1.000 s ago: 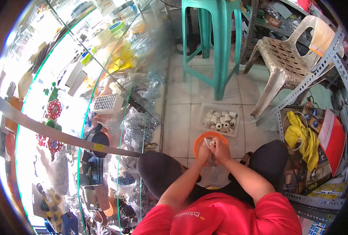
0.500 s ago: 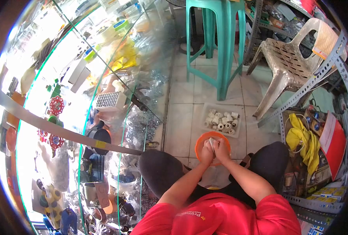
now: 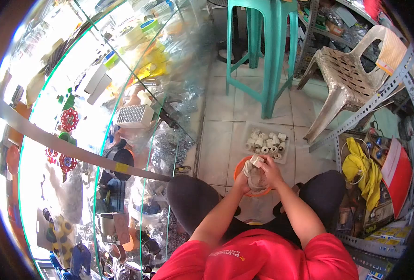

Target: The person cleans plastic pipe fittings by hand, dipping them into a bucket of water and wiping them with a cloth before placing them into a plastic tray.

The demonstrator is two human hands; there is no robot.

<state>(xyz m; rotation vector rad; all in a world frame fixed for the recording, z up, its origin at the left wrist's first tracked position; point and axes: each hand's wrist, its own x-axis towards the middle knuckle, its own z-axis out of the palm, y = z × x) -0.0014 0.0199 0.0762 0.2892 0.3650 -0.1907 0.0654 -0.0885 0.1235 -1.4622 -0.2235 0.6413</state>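
Observation:
Both hands are together above an orange basin point(image 3: 238, 169) on the tiled floor, between the knees. My left hand point(image 3: 243, 183) is closed round a greyish cloth point(image 3: 254, 177) that hangs down over the basin. My right hand point(image 3: 271, 171) holds a white fitting point(image 3: 257, 160) in its fingers, at the top edge of the cloth. Just beyond the basin, a clear plastic tray point(image 3: 285, 150) holds several white pipe fittings point(image 3: 264, 143).
Glass shelves point(image 3: 137, 116) with bagged parts stand on the left. A green stool point(image 3: 268, 65) is ahead, with a worn plastic chair point(image 3: 344, 74) to its right. A metal rack with a yellow cloth point(image 3: 363, 168) is at the right.
My hands have drawn slightly apart. The cloth now hangs spread between them, and the white fitting shows at its top. The view has shifted slightly.

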